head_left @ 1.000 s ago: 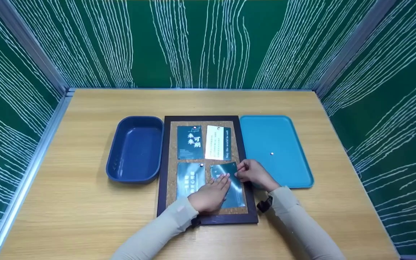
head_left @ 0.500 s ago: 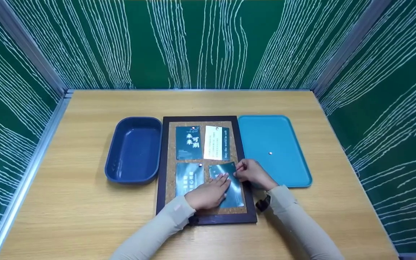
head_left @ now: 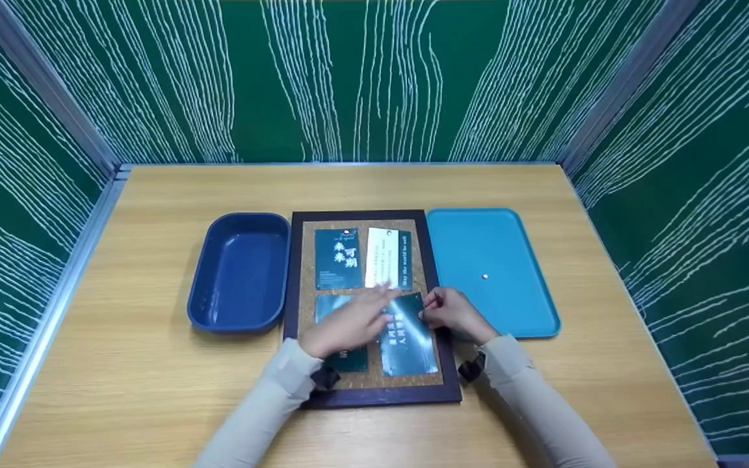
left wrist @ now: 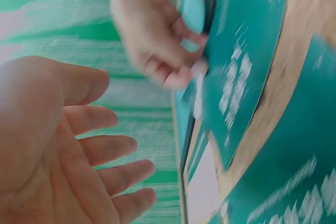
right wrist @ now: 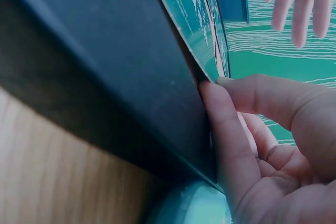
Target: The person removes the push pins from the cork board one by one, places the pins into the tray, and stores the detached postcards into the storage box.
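Note:
A dark-framed cork board carries a dark green card with white writing at its lower right. My right hand pinches that card's right edge near the top corner, thumb against forefinger in the right wrist view. My left hand is raised over the lower part of the board, fingers apart and holding nothing, as the palm in the left wrist view shows. It partly covers another green card at the lower left. Above are a green card and a white-and-green card, each with a push pin at its top.
Left of the board stands a deep blue bin. On the right a flat turquoise tray lies against the frame, with a single push pin on it. Green walls with white lines enclose the wooden table.
My left hand has lifted off the lower-right card and shifted up and left, uncovering its writing. My right hand keeps its pinch on the card's edge.

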The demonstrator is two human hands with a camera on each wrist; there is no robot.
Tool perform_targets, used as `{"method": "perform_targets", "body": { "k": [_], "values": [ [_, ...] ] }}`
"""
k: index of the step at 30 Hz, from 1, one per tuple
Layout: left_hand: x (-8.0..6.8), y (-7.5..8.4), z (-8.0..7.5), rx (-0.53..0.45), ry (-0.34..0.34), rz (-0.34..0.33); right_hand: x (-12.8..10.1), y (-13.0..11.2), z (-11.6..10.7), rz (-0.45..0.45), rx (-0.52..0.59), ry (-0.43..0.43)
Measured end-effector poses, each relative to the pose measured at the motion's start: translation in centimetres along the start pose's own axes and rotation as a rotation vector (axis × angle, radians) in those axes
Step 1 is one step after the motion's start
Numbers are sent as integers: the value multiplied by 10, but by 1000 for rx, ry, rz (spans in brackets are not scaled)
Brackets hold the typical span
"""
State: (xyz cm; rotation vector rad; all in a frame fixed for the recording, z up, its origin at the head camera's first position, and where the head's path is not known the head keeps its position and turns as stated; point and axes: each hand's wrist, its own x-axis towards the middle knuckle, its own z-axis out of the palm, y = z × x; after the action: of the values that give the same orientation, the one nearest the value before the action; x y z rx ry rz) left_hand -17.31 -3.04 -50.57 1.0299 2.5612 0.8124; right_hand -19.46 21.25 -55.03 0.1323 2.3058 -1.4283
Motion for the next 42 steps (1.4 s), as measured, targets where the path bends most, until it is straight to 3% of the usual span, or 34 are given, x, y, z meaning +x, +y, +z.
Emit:
{"method": "perform_targets", "body": {
  "k": [6,14,22,27,31,36,42],
  "values": [
    [-18,-21,-28,-125,103,-70,0,-1,1,14,-1,4],
    [-44,-52,-58,-262,278,-94,1,2,0,11,-6,11],
    [-76,-84,-93,-358,483,-116,1,4,0,-8,4,-6],
    [-99,-103,-110,-460,582,-175,0,5,-2,-41,20,-25],
    [-117,-119,-119,-565,632,-219,0,5,-2,-29,15,-18],
    [-137,-139,-125,-586,663,-318,1,4,-2,-5,28,-15],
    [-150,-160,-120,-681,689,-419,1,6,-2,-11,40,-23]
  ]
}}
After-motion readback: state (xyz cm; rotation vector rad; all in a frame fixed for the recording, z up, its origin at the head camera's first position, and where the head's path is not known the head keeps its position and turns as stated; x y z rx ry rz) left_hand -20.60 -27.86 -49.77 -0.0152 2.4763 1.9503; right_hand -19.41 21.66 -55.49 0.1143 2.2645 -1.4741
